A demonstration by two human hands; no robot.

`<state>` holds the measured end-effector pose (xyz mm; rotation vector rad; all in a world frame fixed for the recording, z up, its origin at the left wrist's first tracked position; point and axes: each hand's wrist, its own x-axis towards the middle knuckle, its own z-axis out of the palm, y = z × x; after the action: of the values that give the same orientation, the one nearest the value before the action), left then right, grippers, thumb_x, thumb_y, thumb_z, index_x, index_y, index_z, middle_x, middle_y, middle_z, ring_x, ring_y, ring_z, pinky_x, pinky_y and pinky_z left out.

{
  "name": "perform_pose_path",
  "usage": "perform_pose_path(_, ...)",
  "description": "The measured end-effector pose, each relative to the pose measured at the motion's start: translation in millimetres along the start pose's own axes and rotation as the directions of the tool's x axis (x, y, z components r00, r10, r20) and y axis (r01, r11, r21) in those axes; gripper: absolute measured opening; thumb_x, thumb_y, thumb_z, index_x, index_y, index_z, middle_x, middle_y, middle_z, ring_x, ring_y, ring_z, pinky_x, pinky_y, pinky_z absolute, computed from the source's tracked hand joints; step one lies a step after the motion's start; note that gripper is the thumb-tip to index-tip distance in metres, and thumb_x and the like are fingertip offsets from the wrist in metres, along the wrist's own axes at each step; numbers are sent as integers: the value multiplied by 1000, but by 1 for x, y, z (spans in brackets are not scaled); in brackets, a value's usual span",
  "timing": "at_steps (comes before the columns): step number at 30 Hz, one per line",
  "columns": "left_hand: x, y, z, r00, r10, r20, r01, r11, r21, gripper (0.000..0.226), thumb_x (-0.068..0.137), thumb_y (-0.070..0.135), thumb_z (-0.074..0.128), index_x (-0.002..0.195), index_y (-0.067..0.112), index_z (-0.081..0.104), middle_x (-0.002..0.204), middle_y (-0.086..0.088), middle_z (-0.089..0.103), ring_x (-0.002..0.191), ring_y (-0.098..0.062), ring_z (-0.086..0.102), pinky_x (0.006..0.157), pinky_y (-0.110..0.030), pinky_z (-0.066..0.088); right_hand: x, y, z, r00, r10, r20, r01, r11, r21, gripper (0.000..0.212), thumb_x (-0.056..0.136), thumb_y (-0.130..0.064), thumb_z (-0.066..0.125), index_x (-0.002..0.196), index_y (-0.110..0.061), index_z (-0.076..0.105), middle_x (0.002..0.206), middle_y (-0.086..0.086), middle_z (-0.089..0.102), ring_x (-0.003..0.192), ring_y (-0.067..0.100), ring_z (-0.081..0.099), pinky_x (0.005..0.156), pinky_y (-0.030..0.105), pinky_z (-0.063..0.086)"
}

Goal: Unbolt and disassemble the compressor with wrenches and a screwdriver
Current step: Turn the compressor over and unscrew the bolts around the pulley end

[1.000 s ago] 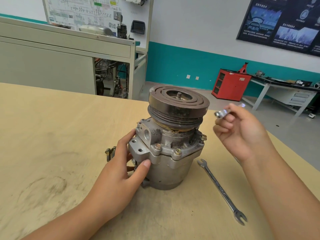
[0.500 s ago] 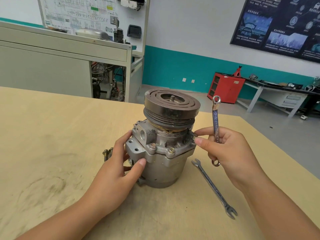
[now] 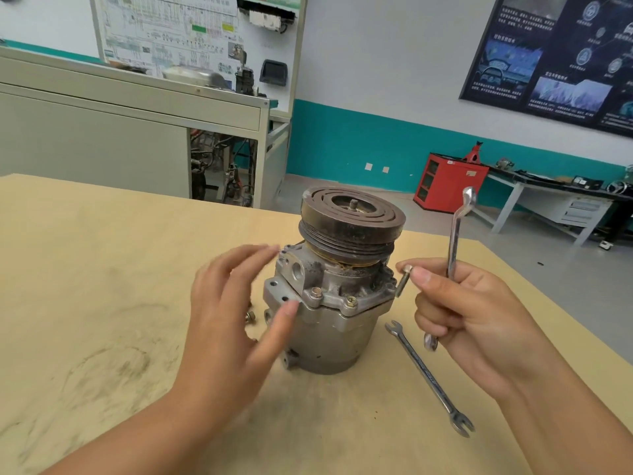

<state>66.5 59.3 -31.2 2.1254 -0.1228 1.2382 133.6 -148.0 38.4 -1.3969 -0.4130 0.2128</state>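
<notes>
The compressor (image 3: pixel 339 289) stands upright on the table (image 3: pixel 85 269), in the same spot as half a second ago. My left hand (image 3: pixel 236 313) has let go of its body. Those fingers are now spread and straight, blurred, with the thumb tip in front of the mounting flange. My right hand (image 3: pixel 469 317) still curls round the upright wrench (image 3: pixel 455 241), and its thumb and forefinger now pinch a bolt (image 3: pixel 402 279), tilted just beside the flange's right edge. The second wrench (image 3: pixel 428 375) lies unmoved on the table.
</notes>
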Motion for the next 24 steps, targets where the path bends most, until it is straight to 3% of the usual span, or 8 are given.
perform_pose_path(2,-1,10,-4,979,202,-39,-201,979,32,36,87,40,55,121,29,52,110,11,47,103,-6,44,94,-12,33,-12,3,12,996,43,84,-46,998,38,25,57,-17,70,76,-2,74,46,-4,29,37,5,23,37,16,25)
perform_pose_path(4,-4,19,-6,958,285,27,-284,958,-27,39,87,43,58,121,24,53,105,12,50,95,-6,50,88,-16,38,-22,7,25,983,83,162,-93,994,59,26,55,-18,71,75,-1,74,45,-4,29,36,5,22,36,16,25)
perform_pose_path(9,-5,24,-9,948,290,134,-270,951,-149,47,80,44,64,121,23,54,99,15,53,88,-5,54,79,-21,44,-32,15,43,954,152,258,-167,985,37,11,64,-4,80,71,-8,74,42,-7,35,36,5,23,37,17,25)
perform_pose_path(13,0,25,-15,939,314,141,-279,935,-219,40,77,43,69,112,26,62,92,15,57,82,-5,58,72,-21,47,-33,15,46,951,176,253,-195,979,54,7,66,-14,74,72,-10,74,45,-6,32,37,6,22,37,17,26)
perform_pose_path(15,9,20,-21,941,303,152,-267,938,-221,37,73,44,72,106,27,68,88,15,61,80,-2,59,71,-16,46,-32,17,42,945,209,252,-228,972,50,19,63,-20,70,77,-7,75,47,-5,27,38,5,22,37,17,26)
perform_pose_path(18,30,-2,-40,924,107,366,-17,970,-241,35,65,46,81,96,32,73,79,15,62,76,-4,58,67,-9,40,-29,20,32,945,244,218,-259,965,44,38,63,-27,70,88,1,73,53,-3,20,39,6,21,37,17,26)
perform_pose_path(21,40,-35,-54,755,-161,636,209,978,-1,30,53,47,83,79,46,69,78,20,59,74,-1,52,62,-11,37,-27,25,21,940,276,199,-291,956,48,43,64,-29,69,90,5,71,53,-3,19,40,6,19,37,18,26)
perform_pose_path(24,39,-57,-56,613,-339,714,187,940,287,30,59,43,86,79,50,64,83,18,55,78,1,51,63,-11,37,-26,29,15,929,301,214,-316,948,38,36,66,-31,66,81,1,73,51,-3,22,40,7,20,38,20,27)
